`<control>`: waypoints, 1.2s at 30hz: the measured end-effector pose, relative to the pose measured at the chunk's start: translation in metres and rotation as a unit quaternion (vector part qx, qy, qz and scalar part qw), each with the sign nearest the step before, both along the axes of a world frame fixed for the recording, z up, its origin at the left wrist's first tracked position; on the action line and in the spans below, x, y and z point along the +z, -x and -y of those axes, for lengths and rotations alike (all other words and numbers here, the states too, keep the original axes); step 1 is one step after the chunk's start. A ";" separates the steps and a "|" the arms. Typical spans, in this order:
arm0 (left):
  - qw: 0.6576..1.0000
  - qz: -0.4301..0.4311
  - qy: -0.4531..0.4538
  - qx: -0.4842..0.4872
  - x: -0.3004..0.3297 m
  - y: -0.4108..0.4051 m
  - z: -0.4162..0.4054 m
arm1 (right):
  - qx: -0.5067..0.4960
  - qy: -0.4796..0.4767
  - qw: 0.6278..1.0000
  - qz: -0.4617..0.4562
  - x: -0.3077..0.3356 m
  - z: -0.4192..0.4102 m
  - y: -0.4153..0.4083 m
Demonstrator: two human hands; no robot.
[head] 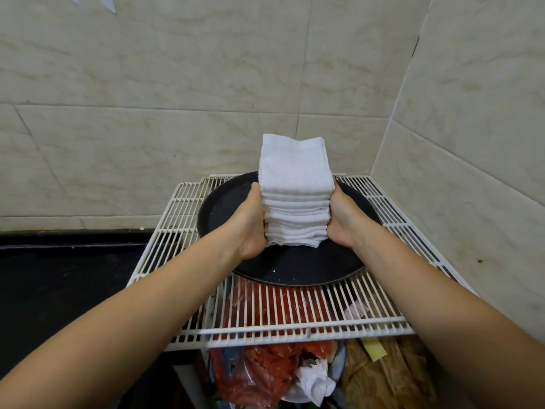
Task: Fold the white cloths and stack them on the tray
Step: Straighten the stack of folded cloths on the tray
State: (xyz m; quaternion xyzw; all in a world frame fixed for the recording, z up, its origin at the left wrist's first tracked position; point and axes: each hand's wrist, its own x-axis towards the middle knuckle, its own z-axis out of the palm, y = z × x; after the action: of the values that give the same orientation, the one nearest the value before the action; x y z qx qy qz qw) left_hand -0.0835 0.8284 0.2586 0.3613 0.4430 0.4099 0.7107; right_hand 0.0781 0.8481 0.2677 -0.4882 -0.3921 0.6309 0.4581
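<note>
Two hands are pressed against a tall stack of folded white cloths point(295, 199): the left hand point(250, 224) is clamped on its left side, the right hand point(343, 221) on its right. It stands on a round black tray point(289, 268), carried by a white wire rack point(295, 329) in a tiled corner.

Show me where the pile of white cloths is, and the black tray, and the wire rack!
pile of white cloths point(295, 184), head view, on the flat top cloth.
black tray point(298, 267), head view, on its bare near part.
wire rack point(295, 332), head view, on its front white bar.
</note>
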 end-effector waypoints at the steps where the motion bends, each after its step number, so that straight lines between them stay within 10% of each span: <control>1: 1.000 0.007 -0.002 0.004 0.002 -0.003 0.002 | 0.001 0.006 1.000 -0.004 0.002 -0.002 0.000; 11: 0.993 -0.096 -0.029 -0.064 0.006 0.029 -0.033 | -0.157 0.040 0.987 -0.011 0.004 0.020 -0.003; 20: 0.936 -0.051 -0.057 -0.343 0.017 0.034 -0.118 | -0.402 0.039 0.914 -0.035 -0.023 0.061 0.075; 36: 0.856 -0.040 -0.068 -0.510 0.009 0.023 -0.139 | -0.613 0.033 0.789 -0.014 -0.005 0.001 0.128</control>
State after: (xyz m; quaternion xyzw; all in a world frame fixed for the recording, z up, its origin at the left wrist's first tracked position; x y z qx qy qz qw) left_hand -0.1067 0.9672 0.2673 0.6000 0.1960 0.0039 0.7756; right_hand -0.0496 0.8475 0.2626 -0.6318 0.0178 0.2369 0.7378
